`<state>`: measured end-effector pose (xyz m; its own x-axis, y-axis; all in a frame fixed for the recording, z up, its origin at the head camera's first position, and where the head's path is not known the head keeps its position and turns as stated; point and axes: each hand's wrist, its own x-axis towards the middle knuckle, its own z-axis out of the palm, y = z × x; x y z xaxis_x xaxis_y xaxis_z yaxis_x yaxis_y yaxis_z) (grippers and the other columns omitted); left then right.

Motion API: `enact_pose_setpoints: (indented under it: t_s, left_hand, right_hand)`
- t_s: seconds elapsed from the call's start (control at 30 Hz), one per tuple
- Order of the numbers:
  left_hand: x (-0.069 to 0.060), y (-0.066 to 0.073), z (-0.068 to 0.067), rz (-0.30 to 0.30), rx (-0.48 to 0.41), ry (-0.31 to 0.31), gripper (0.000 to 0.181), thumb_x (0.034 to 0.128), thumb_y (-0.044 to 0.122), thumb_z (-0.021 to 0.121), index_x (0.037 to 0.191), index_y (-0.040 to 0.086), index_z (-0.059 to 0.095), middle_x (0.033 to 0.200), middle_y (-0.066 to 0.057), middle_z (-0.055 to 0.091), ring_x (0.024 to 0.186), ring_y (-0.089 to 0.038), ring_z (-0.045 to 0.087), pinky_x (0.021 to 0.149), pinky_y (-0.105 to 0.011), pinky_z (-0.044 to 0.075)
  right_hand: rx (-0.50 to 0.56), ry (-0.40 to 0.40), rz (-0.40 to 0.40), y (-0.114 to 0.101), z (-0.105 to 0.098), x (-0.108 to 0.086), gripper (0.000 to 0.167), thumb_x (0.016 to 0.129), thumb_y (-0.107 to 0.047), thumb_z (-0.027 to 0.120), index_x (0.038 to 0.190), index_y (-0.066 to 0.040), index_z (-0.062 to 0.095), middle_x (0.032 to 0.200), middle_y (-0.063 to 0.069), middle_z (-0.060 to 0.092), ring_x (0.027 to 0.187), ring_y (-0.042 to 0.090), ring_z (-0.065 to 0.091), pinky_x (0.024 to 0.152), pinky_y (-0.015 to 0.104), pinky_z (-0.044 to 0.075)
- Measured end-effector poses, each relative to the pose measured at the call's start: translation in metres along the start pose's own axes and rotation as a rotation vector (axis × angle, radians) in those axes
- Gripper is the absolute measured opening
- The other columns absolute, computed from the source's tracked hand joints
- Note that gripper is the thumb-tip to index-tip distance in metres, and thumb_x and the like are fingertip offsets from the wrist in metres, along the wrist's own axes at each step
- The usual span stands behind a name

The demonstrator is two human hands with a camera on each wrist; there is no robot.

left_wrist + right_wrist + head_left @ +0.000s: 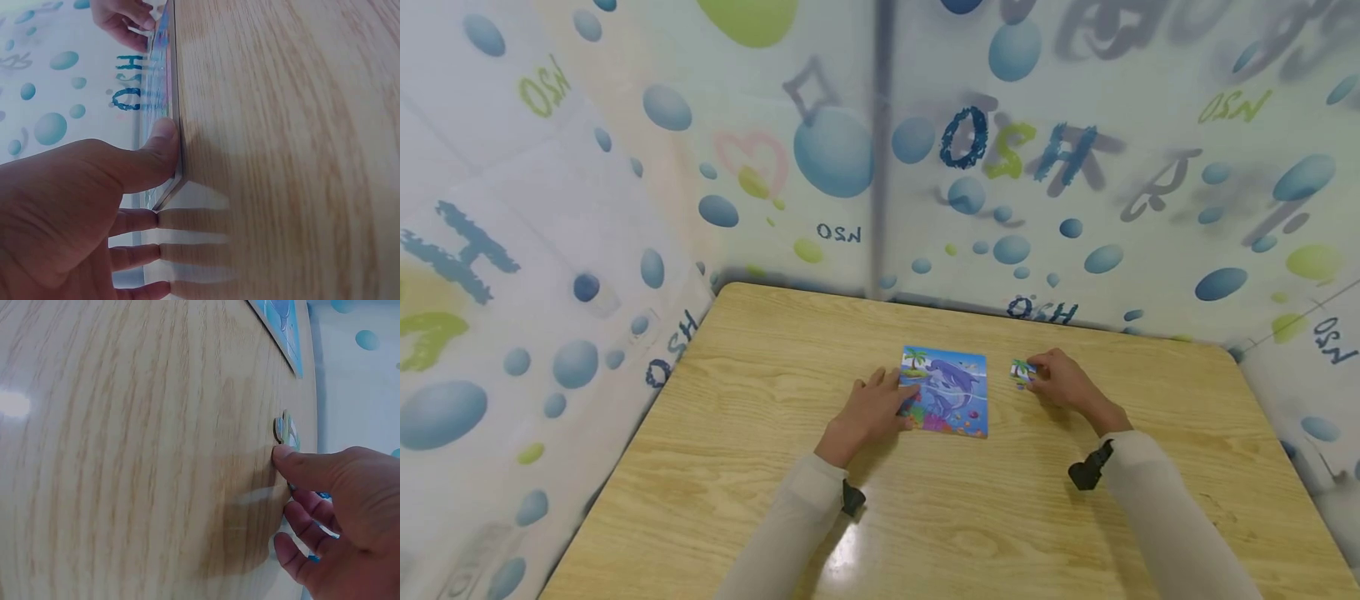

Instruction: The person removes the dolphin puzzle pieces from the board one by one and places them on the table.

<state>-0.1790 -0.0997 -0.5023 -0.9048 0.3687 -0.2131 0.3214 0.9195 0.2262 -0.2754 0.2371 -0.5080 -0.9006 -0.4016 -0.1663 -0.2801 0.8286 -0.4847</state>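
Observation:
A square dolphin puzzle [951,383] lies flat on the wooden table. My left hand [872,408] rests at its left edge, fingers spread; in the left wrist view the left thumb [164,134] lies on the puzzle's near edge while the other fingertips touch down past its corner. To the right of the puzzle, my right hand [1063,382] pinches a small jigsaw piece [1021,372] printed with a palm tree. Seen from the right wrist, part of that piece [289,430] sticks out beyond the thumb, and the rest is hidden behind the hand.
The light wooden table [1000,525] fills the lower view. Behind it rises a pale wall [925,208] with blue and green bubbles and letters, and a similar wall [550,292] stands on the left. Both wrists carry dark straps.

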Motion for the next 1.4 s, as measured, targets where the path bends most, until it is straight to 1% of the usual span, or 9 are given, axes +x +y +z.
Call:
enact_pose_setpoints:
  t_s: [0.13, 0.3, 0.4, 0.5, 0.63, 0.73, 0.87, 1.13, 1.4]
  left_hand:
    - [0.0, 0.0, 0.0, 0.001, 0.007, -0.001, 0.064, 0.0934, 0.047, 0.063, 0.151, 0.026, 0.043, 0.159, -0.014, 0.032, 0.147, -0.041, 0.027, 0.107, -0.063, 0.033]
    - [0.0, 0.001, -0.002, 0.006, 0.002, -0.006, 0.064, 0.0937, 0.046, 0.063, 0.151, 0.026, 0.043, 0.159, -0.014, 0.032, 0.147, -0.041, 0.026, 0.108, -0.063, 0.033]
    - [0.0, 0.0, -0.002, 0.002, -0.002, -0.011, 0.064, 0.0935, 0.047, 0.063, 0.151, 0.026, 0.043, 0.16, -0.014, 0.031, 0.147, -0.041, 0.026, 0.108, -0.063, 0.032]
    - [0.0, -0.001, -0.002, -0.004, -0.002, -0.01, 0.064, 0.0931, 0.047, 0.064, 0.151, 0.026, 0.044, 0.16, -0.014, 0.031, 0.147, -0.041, 0.026, 0.108, -0.064, 0.032]
    - [0.0, -0.001, -0.001, 0.001, 0.007, -0.005, 0.064, 0.0931, 0.047, 0.063, 0.15, 0.026, 0.044, 0.159, -0.014, 0.032, 0.147, -0.04, 0.027, 0.107, -0.063, 0.033]
    - [0.0, -0.001, 0.0, 0.005, 0.009, -0.005, 0.064, 0.0931, 0.048, 0.063, 0.15, 0.027, 0.045, 0.159, -0.013, 0.032, 0.146, -0.04, 0.028, 0.107, -0.064, 0.034]
    - [0.0, 0.0, 0.0, 0.008, 0.009, 0.0, 0.064, 0.0929, 0.049, 0.063, 0.15, 0.026, 0.045, 0.159, -0.013, 0.032, 0.146, -0.04, 0.028, 0.106, -0.063, 0.035]
    - [0.001, 0.001, -0.001, 0.011, 0.025, 0.006, 0.064, 0.0919, 0.05, 0.063, 0.149, 0.027, 0.046, 0.158, -0.012, 0.035, 0.145, -0.038, 0.03, 0.104, -0.06, 0.037]
    - [0.001, 0.002, -0.002, -0.001, 0.035, -0.003, 0.065, 0.0919, 0.051, 0.063, 0.15, 0.028, 0.045, 0.158, -0.012, 0.034, 0.145, -0.037, 0.031, 0.104, -0.059, 0.037]
  right_hand:
    - [-0.009, -0.014, -0.044, -0.001, -0.005, 0.0, 0.036, 0.089, -0.006, 0.07, 0.118, 0.012, 0.061, 0.106, 0.027, 0.057, 0.093, 0.037, 0.056, 0.083, 0.052, 0.047]
    - [0.004, 0.011, -0.079, -0.011, -0.011, 0.002, 0.041, 0.091, -0.008, 0.068, 0.124, 0.013, 0.058, 0.116, 0.033, 0.057, 0.102, 0.047, 0.059, 0.084, 0.056, 0.05]
    - [0.021, 0.039, -0.088, -0.022, -0.008, 0.006, 0.047, 0.095, -0.012, 0.065, 0.133, 0.012, 0.053, 0.125, 0.033, 0.052, 0.11, 0.049, 0.056, 0.09, 0.059, 0.048]
    - [0.059, 0.045, -0.112, -0.036, -0.001, 0.013, 0.043, 0.096, -0.011, 0.064, 0.132, 0.01, 0.055, 0.125, 0.031, 0.054, 0.111, 0.048, 0.056, 0.091, 0.058, 0.047]
    - [0.103, 0.009, -0.087, -0.056, 0.012, 0.024, 0.033, 0.095, -0.009, 0.062, 0.125, 0.007, 0.062, 0.121, 0.025, 0.06, 0.107, 0.039, 0.059, 0.091, 0.053, 0.049]
    - [0.111, -0.026, -0.078, -0.071, 0.022, 0.032, 0.029, 0.095, -0.01, 0.062, 0.121, 0.004, 0.065, 0.117, 0.021, 0.064, 0.102, 0.033, 0.06, 0.091, 0.049, 0.05]
    - [0.095, -0.037, -0.117, -0.084, 0.029, 0.04, 0.03, 0.093, -0.013, 0.066, 0.118, 0.005, 0.067, 0.113, 0.02, 0.064, 0.099, 0.031, 0.061, 0.09, 0.048, 0.05]
    - [0.05, -0.05, -0.13, -0.095, 0.036, 0.049, 0.036, 0.091, -0.017, 0.07, 0.119, 0.006, 0.066, 0.112, 0.021, 0.063, 0.104, 0.034, 0.06, 0.093, 0.049, 0.049]
    - [0.002, -0.059, -0.074, -0.101, 0.042, 0.054, 0.034, 0.092, -0.019, 0.071, 0.118, 0.001, 0.064, 0.11, 0.018, 0.061, 0.102, 0.032, 0.059, 0.093, 0.048, 0.047]
